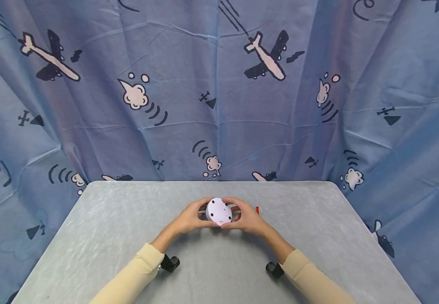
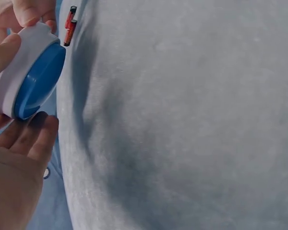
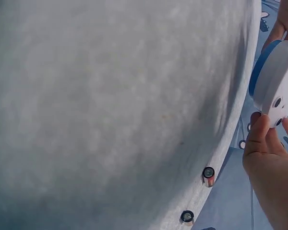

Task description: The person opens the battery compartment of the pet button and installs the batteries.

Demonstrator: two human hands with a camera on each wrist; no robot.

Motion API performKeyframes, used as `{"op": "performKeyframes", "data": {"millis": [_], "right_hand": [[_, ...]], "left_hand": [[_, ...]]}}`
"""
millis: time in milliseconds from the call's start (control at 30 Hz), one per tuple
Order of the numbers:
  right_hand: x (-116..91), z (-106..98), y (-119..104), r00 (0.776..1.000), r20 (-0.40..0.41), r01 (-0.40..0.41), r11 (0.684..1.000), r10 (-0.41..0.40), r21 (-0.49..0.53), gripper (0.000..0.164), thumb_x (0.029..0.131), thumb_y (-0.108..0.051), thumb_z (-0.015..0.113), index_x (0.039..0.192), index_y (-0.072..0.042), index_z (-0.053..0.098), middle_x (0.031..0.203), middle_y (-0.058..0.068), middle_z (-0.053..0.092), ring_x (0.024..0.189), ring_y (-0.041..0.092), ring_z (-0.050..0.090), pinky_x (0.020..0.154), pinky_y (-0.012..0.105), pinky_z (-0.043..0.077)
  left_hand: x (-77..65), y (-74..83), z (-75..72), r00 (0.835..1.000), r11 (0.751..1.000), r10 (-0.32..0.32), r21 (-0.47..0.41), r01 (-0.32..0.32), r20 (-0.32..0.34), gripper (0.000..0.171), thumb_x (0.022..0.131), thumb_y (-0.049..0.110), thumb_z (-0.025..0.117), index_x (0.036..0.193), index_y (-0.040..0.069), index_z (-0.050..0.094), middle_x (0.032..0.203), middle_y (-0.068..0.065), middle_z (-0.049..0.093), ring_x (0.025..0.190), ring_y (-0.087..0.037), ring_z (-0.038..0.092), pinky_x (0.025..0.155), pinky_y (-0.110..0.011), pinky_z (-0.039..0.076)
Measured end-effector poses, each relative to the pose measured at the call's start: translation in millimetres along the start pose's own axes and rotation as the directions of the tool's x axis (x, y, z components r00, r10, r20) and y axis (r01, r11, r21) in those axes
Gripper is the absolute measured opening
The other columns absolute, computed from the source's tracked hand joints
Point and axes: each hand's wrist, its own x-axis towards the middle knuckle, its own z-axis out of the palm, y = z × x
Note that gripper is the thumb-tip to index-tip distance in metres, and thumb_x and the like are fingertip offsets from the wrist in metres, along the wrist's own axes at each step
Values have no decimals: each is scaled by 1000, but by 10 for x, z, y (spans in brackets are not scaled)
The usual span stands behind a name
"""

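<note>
A blue curtain (image 1: pixel 181 105) printed with aeroplanes hangs behind a grey table (image 1: pixel 120 219). We see two forearms angle inward from the near side, the left hand (image 1: pixel 192 219) and right hand (image 1: pixel 250 218) gripping a round white-and-blue device (image 1: pixel 219 212) from both sides, thumbs and fingers curled about its rim, over the table's middle. Two red batteries (image 2: pixel 70 33) lie rightward, largely hidden from our head view, as is the device's blue face.

In the head view, the round device (image 1: pixel 218 212) conceals its blue dome (image 2: pixel 41 81), and its fine markings (image 1: pixel 221 206) are too small to read; the right hand (image 1: pixel 248 217) partly covers the batteries (image 2: pixel 70 32). Both sleeves (image 1: pixel 133 274) are cut off by the lower edge.
</note>
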Motion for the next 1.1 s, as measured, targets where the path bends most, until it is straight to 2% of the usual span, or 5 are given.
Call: {"op": "performKeyframes", "data": {"millis": [333,500,667,900,1100], "right_hand": [[25,49,-2,996,75,-54,998,56,-24,70,79,-20,90,140,-5,58,139,14,57,116,35,61,79,35,56],[28,46,15,998,58,16,1000,-14,-23,55,81,-19,89,130,-7,66,137,13,58,120,36,59,88,46,54],[46,57,49,996,20,85,992,-84,-98,45,82,-20,88,122,-9,72,133,11,62,120,31,57,88,49,54],[38,65,33,993,18,122,984,-121,-130,52,79,-21,90,125,-6,71,133,12,61,121,31,56,87,50,54],[35,38,46,996,32,82,992,-79,-100,53,80,-24,90,127,-8,70,134,9,60,122,28,56,88,45,54]], "left_hand": [[-57,-98,4,999,996,-26,83,29,-32,77,80,6,88,143,-9,46,136,-22,56,121,-36,57,96,-40,51],[-73,-130,8,999,997,-30,63,33,-44,79,80,7,88,144,-8,45,139,-23,54,123,-40,57,97,-42,50],[-84,-134,14,997,997,-38,62,42,-68,82,79,9,90,145,-8,45,141,-22,54,122,-38,58,97,-40,51],[-67,-124,24,996,996,-24,83,31,-81,80,76,10,92,142,-6,50,137,-20,57,120,-35,60,97,-40,50],[-42,-93,7,997,994,-36,96,43,-75,80,77,14,92,143,-6,51,138,-19,57,120,-34,60,97,-41,50]]}}
